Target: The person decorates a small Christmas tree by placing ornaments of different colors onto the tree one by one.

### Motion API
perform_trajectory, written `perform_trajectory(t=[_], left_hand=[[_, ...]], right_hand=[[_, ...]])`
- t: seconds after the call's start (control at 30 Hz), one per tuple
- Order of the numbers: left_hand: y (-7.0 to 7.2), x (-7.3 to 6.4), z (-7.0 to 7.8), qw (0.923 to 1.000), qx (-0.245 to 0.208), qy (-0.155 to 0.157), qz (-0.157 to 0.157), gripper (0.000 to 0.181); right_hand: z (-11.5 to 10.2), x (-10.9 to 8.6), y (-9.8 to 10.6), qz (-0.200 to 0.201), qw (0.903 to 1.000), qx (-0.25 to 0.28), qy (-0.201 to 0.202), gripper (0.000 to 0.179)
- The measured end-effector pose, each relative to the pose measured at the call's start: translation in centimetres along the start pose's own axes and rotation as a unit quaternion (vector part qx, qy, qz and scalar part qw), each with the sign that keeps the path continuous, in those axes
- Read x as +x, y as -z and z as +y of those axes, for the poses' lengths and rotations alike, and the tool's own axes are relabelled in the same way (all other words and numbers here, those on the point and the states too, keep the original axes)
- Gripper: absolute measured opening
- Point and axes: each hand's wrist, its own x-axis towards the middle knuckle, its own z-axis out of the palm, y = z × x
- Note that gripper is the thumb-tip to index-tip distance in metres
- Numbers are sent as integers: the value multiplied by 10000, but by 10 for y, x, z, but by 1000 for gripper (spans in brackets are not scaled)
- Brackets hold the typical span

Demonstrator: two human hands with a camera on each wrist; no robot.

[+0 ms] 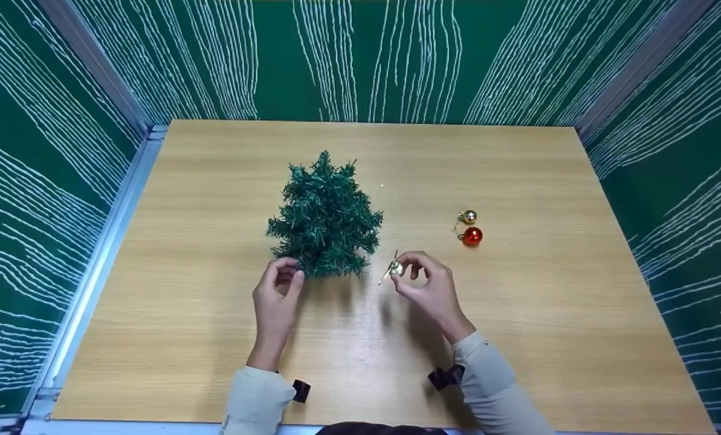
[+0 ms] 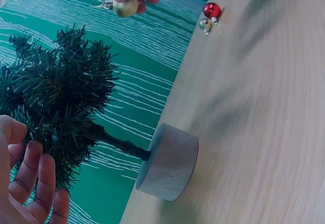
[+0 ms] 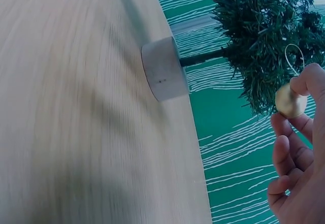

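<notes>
A small artificial Christmas tree [image 1: 327,214] stands upright on a round pale base [image 2: 170,163], left of the table's middle. My left hand [image 1: 277,296] is at its lower left branches, thumb and index finger pinching a branch tip; foliage partly hides the hold. In the left wrist view, the other fingers [image 2: 44,178] curve loosely beside the needles. Right of the tree, my right hand [image 1: 430,287] pinches a gold bauble [image 3: 290,102] between thumb and fingertips, above the table. Its thin hanging loop [image 3: 293,56] sticks up free of the branches.
To the right on the wooden table [image 1: 547,302] lie a red bauble [image 1: 472,236] and a smaller gold bauble [image 1: 469,216], close together. Green panels [image 1: 366,60] with white wavy lines enclose the back and sides.
</notes>
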Motion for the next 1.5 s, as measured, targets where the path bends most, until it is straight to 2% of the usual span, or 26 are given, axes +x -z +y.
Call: perform_trajectory(t=[0.3,0.4,0.73,0.9,1.07,1.23,1.5], left_hand=[[-1,-1,0,9986,179,-479,163,17],[-1,-1,0,9980,197,-552,227,16],[0,-4,6,9957,311,-752,439,12],[-3,-6,11,9925,407,-1053,477,10],[-8,-7,15,9837,680,-1605,432,9],[-15,-7,17,9710,982,-2146,390,7],[-28,-13,19,9493,1337,-2825,328,10]], right_hand=[[-3,-1,-5,-47,9991,178,376,26],[-4,-1,-7,-77,9987,207,450,26],[-10,-1,-11,-150,9987,205,439,26],[-13,0,-12,-165,9987,219,430,26],[-16,0,-14,-158,9986,286,425,25],[-19,0,-17,-138,9982,276,506,24],[-23,1,-19,-57,9975,311,629,24]])
